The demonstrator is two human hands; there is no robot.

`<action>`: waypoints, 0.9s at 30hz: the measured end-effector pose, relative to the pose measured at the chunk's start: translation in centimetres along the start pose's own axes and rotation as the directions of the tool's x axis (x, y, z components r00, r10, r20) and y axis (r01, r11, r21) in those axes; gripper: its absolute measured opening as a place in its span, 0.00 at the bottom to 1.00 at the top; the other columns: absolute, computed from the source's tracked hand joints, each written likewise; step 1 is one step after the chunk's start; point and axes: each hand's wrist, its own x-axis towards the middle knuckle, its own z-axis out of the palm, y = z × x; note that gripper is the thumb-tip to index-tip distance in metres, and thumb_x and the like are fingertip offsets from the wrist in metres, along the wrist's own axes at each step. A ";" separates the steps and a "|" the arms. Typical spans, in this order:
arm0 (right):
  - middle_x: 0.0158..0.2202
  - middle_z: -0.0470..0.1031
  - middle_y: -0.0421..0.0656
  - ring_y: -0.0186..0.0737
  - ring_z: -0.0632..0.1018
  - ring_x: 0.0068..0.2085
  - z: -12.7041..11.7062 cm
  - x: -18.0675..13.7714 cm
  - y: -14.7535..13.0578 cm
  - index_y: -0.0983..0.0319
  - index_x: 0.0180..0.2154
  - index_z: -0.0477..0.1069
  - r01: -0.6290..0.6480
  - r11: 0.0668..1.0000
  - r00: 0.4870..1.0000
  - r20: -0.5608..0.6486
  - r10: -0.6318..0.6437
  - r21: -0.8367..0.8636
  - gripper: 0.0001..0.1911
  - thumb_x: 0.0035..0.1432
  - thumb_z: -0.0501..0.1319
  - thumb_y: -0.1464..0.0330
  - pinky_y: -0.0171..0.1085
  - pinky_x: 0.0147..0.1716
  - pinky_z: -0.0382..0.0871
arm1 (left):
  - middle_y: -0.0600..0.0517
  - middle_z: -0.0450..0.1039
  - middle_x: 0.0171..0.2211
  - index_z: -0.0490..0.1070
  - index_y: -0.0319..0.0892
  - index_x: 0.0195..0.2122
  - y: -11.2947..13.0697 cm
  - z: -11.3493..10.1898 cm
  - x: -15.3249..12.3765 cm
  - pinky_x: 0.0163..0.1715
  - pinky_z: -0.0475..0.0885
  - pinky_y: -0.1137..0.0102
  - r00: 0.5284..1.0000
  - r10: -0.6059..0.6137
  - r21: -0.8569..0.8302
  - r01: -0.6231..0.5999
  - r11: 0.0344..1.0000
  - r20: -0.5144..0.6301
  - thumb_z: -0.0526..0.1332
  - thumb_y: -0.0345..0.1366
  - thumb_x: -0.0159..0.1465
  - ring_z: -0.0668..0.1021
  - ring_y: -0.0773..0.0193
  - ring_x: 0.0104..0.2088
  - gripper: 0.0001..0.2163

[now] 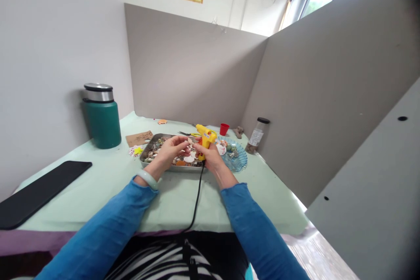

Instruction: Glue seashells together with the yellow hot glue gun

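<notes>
A yellow hot glue gun [206, 135] is gripped in my right hand [211, 155], its nozzle pointing up and to the left. Its black cord [197, 197] runs down over the table edge. My left hand [172, 151] pinches a small pale piece, perhaps a shell [190, 141], close beside the right hand's fingertips. Both hands are above a metal tray [187, 169] that holds many small shells and stones. Part of the tray is hidden under my hands.
A blue glass plate [241, 164] with small ornaments lies right of the tray. Behind stand a red cup [224, 129] and a lidded jar [257, 135]. A green flask [102, 118], a cardboard piece [139, 138] and a black mat [42, 190] are on the left. Grey partitions [193, 65] surround the table.
</notes>
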 end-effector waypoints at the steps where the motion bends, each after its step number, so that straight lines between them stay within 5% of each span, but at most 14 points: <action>1: 0.26 0.71 0.36 0.31 0.67 0.22 0.0 0.0 0.0 0.60 0.39 0.72 0.001 1.000 1.000 -0.002 -0.001 0.000 0.23 0.40 0.74 0.63 0.33 0.23 0.63 | 0.52 0.75 0.30 0.75 0.37 0.35 -0.1 -0.1 0.1 0.31 0.76 0.68 1.000 -0.004 -0.020 0.005 1.000 0.002 0.75 0.42 0.46 0.76 0.67 0.26 0.20; 9: 0.25 0.70 0.35 0.31 0.67 0.22 0.1 -0.1 0.0 0.60 0.39 0.71 0.021 0.999 1.000 0.002 -0.021 -0.037 0.21 0.42 0.73 0.63 0.33 0.23 0.62 | 0.50 0.77 0.31 0.77 0.37 0.37 -0.2 0.0 0.0 0.35 0.75 0.66 1.000 -0.012 0.014 0.012 1.000 -0.003 0.75 0.41 0.45 0.77 0.66 0.28 0.20; 17: 0.26 0.71 0.36 0.31 0.68 0.23 0.0 -0.2 0.1 0.60 0.39 0.72 0.022 0.997 0.999 0.026 -0.021 -0.072 0.22 0.41 0.74 0.62 0.33 0.24 0.62 | 0.51 0.75 0.26 0.76 0.37 0.34 0.0 0.5 -0.2 0.26 0.70 0.71 0.999 0.030 0.145 -0.033 0.989 0.024 0.73 0.45 0.48 0.74 0.68 0.23 0.18; 27: 0.24 0.69 0.36 0.32 0.67 0.23 0.3 -0.3 -0.1 0.59 0.37 0.72 0.006 0.995 1.000 0.013 -0.005 -0.095 0.22 0.40 0.75 0.60 0.34 0.23 0.63 | 0.49 0.78 0.31 0.77 0.37 0.37 -0.6 0.0 0.2 0.31 0.73 0.69 0.998 -0.052 0.003 0.052 0.999 0.042 0.75 0.42 0.46 0.75 0.69 0.26 0.19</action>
